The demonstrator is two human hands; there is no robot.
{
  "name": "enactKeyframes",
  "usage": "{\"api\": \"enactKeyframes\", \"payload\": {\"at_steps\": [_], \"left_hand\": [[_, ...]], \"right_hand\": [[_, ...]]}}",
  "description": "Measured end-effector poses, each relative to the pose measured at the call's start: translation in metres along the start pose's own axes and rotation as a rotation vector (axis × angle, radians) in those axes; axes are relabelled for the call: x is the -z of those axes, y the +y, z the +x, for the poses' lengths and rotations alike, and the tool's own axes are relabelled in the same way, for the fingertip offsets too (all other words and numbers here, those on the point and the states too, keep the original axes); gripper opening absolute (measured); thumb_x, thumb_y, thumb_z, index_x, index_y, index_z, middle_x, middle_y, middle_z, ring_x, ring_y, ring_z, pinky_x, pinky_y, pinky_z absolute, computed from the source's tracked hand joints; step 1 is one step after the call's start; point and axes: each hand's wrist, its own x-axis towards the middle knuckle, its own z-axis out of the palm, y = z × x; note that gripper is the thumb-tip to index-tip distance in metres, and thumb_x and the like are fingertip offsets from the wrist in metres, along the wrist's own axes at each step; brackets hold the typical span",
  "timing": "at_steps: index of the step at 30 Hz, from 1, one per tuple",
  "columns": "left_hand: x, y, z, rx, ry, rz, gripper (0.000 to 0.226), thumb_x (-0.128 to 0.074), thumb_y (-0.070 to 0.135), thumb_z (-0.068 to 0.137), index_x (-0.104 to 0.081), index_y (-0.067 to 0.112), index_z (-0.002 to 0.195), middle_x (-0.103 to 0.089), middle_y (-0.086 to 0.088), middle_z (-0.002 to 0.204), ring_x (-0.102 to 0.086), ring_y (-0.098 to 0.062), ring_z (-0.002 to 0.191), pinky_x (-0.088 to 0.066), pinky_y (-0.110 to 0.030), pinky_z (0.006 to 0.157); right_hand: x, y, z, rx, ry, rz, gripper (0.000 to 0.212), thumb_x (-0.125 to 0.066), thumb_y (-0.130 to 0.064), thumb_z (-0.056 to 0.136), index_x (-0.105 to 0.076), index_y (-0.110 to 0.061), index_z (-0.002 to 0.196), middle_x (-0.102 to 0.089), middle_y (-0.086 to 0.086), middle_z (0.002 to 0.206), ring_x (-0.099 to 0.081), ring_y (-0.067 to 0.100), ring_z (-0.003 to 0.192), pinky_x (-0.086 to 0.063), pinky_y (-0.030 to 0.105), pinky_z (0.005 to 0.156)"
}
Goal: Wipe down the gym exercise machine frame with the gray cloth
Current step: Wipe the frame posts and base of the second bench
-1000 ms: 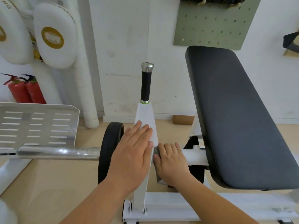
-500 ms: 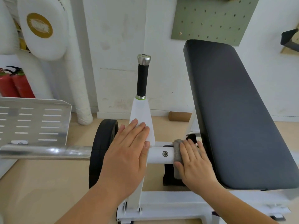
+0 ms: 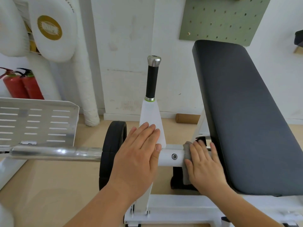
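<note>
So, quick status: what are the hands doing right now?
Left hand flat on white upright frame post. Right hand pressing gray cloth onto white horizontal frame tube. Black padded bench close beside right hand.

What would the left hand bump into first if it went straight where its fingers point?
Probably the black handle grip. The left hand lies flat on the white post, fingers pointing up along it; depth is hard to judge.
</note>
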Motion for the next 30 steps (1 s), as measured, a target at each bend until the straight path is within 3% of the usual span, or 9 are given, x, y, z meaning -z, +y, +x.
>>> {"api": "enactKeyframes", "payload": {"at_steps": [5, 10, 13, 15, 19, 22, 26, 30], "left_hand": [[-0.006, 0.005, -0.001, 0.046, 0.046, -0.052, 0.046, -0.036, 0.03, 0.108, -0.062, 0.008, 0.139, -0.055, -0.004, 0.15, -0.039, -0.018, 0.149, -0.029, -0.04, 0.123], [-0.004, 0.001, 0.0, 0.008, 0.024, -0.013, 0.049, -0.033, 0.033, 0.109, -0.06, 0.009, 0.141, -0.055, -0.004, 0.15, -0.04, -0.018, 0.148, -0.029, -0.043, 0.122], [-0.004, -0.002, 0.0, -0.006, 0.024, -0.011, 0.048, -0.034, 0.033, 0.109, -0.06, 0.009, 0.142, -0.056, -0.003, 0.149, -0.041, -0.017, 0.147, -0.027, -0.042, 0.124], [-0.005, -0.002, 0.0, -0.003, 0.033, -0.017, 0.047, -0.035, 0.032, 0.109, -0.061, 0.009, 0.141, -0.057, -0.003, 0.148, -0.042, -0.018, 0.146, -0.027, -0.043, 0.123], [-0.005, -0.001, 0.001, -0.005, 0.023, -0.026, 0.048, -0.033, 0.032, 0.109, -0.061, 0.008, 0.141, -0.058, -0.004, 0.147, -0.044, -0.02, 0.145, -0.03, -0.045, 0.123], [-0.005, -0.001, 0.0, -0.003, 0.021, -0.038, 0.047, -0.035, 0.032, 0.109, -0.06, 0.008, 0.141, -0.057, -0.004, 0.147, -0.043, -0.02, 0.146, -0.031, -0.045, 0.123], [-0.005, -0.001, -0.001, 0.004, 0.022, -0.057, 0.047, -0.035, 0.031, 0.109, -0.06, 0.009, 0.141, -0.056, -0.003, 0.149, -0.04, -0.019, 0.148, -0.03, -0.043, 0.123], [-0.004, -0.006, 0.0, -0.03, -0.014, -0.037, 0.048, -0.032, 0.035, 0.11, -0.058, 0.012, 0.144, -0.054, -0.001, 0.151, -0.038, -0.015, 0.149, -0.03, -0.044, 0.123]], "right_hand": [[0.005, -0.041, 0.004, -0.149, 0.012, 0.093, 0.069, -0.019, -0.04, 0.103, -0.04, 0.003, 0.153, -0.033, 0.024, 0.162, -0.02, 0.037, 0.156, -0.011, 0.055, 0.127], [0.006, -0.107, 0.009, 0.038, 0.021, 0.211, 0.068, -0.002, -0.042, 0.106, -0.017, -0.007, 0.163, -0.017, 0.016, 0.169, 0.002, 0.034, 0.159, -0.002, 0.056, 0.127], [0.006, -0.077, 0.005, 0.166, -0.003, 0.117, 0.065, -0.015, -0.044, 0.108, -0.021, -0.008, 0.162, -0.029, 0.015, 0.164, -0.017, 0.035, 0.156, -0.006, 0.055, 0.127], [0.008, -0.041, 0.001, 0.12, -0.004, -0.003, 0.069, -0.021, -0.045, 0.104, -0.029, -0.003, 0.158, -0.039, 0.018, 0.157, -0.029, 0.038, 0.15, -0.005, 0.055, 0.127], [0.007, 0.014, -0.012, 0.055, -0.095, -0.231, 0.076, -0.01, -0.045, 0.102, -0.032, 0.002, 0.157, -0.036, 0.025, 0.16, -0.029, 0.042, 0.151, 0.002, 0.058, 0.126], [0.006, 0.008, -0.015, -0.027, -0.08, -0.164, 0.073, -0.016, -0.045, 0.103, -0.033, 0.001, 0.157, -0.033, 0.024, 0.163, -0.026, 0.04, 0.153, -0.001, 0.055, 0.128], [0.004, -0.054, -0.002, -0.032, -0.014, 0.065, 0.066, -0.028, -0.043, 0.106, -0.033, -0.003, 0.158, -0.03, 0.017, 0.166, -0.018, 0.033, 0.157, -0.008, 0.053, 0.127], [0.01, -0.085, 0.017, 0.105, -0.045, 0.208, 0.065, -0.011, -0.049, 0.109, -0.037, -0.011, 0.154, -0.041, 0.01, 0.157, -0.029, 0.032, 0.151, -0.012, 0.05, 0.128]]}}
